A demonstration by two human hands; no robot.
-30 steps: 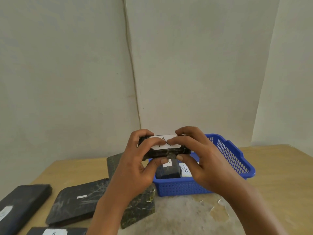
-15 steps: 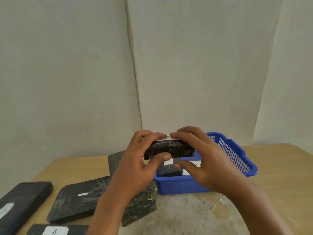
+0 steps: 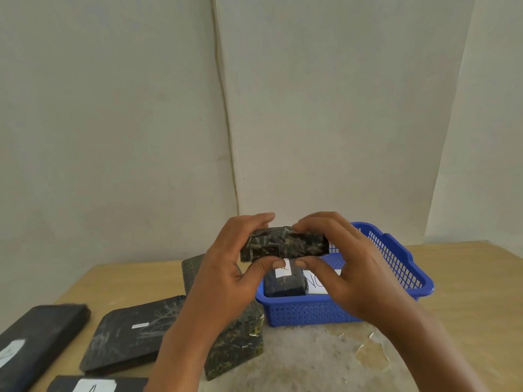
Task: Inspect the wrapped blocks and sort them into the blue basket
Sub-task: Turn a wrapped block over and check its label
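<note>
A small black wrapped block (image 3: 284,244) is held in the air above the near left part of the blue basket (image 3: 396,258). My left hand (image 3: 226,267) grips its left end, thumb under and fingers over the top. My right hand (image 3: 348,267) grips its right end the same way. Its dark crinkled side faces me. Inside the basket lies another dark wrapped block (image 3: 285,282) with a white label, beside a white paper (image 3: 317,282) with black writing.
On the wooden table (image 3: 467,278), left of the basket, lie several larger black wrapped blocks: one flat slab (image 3: 130,332), one at the far left (image 3: 36,335), one at the bottom edge (image 3: 93,386), and a greenish one (image 3: 235,352) under my left forearm. A wall stands close behind.
Both hands have turned the small block over: its white labelled face, seen on top a second ago, has rolled away and the dark wrapped side now faces me.
</note>
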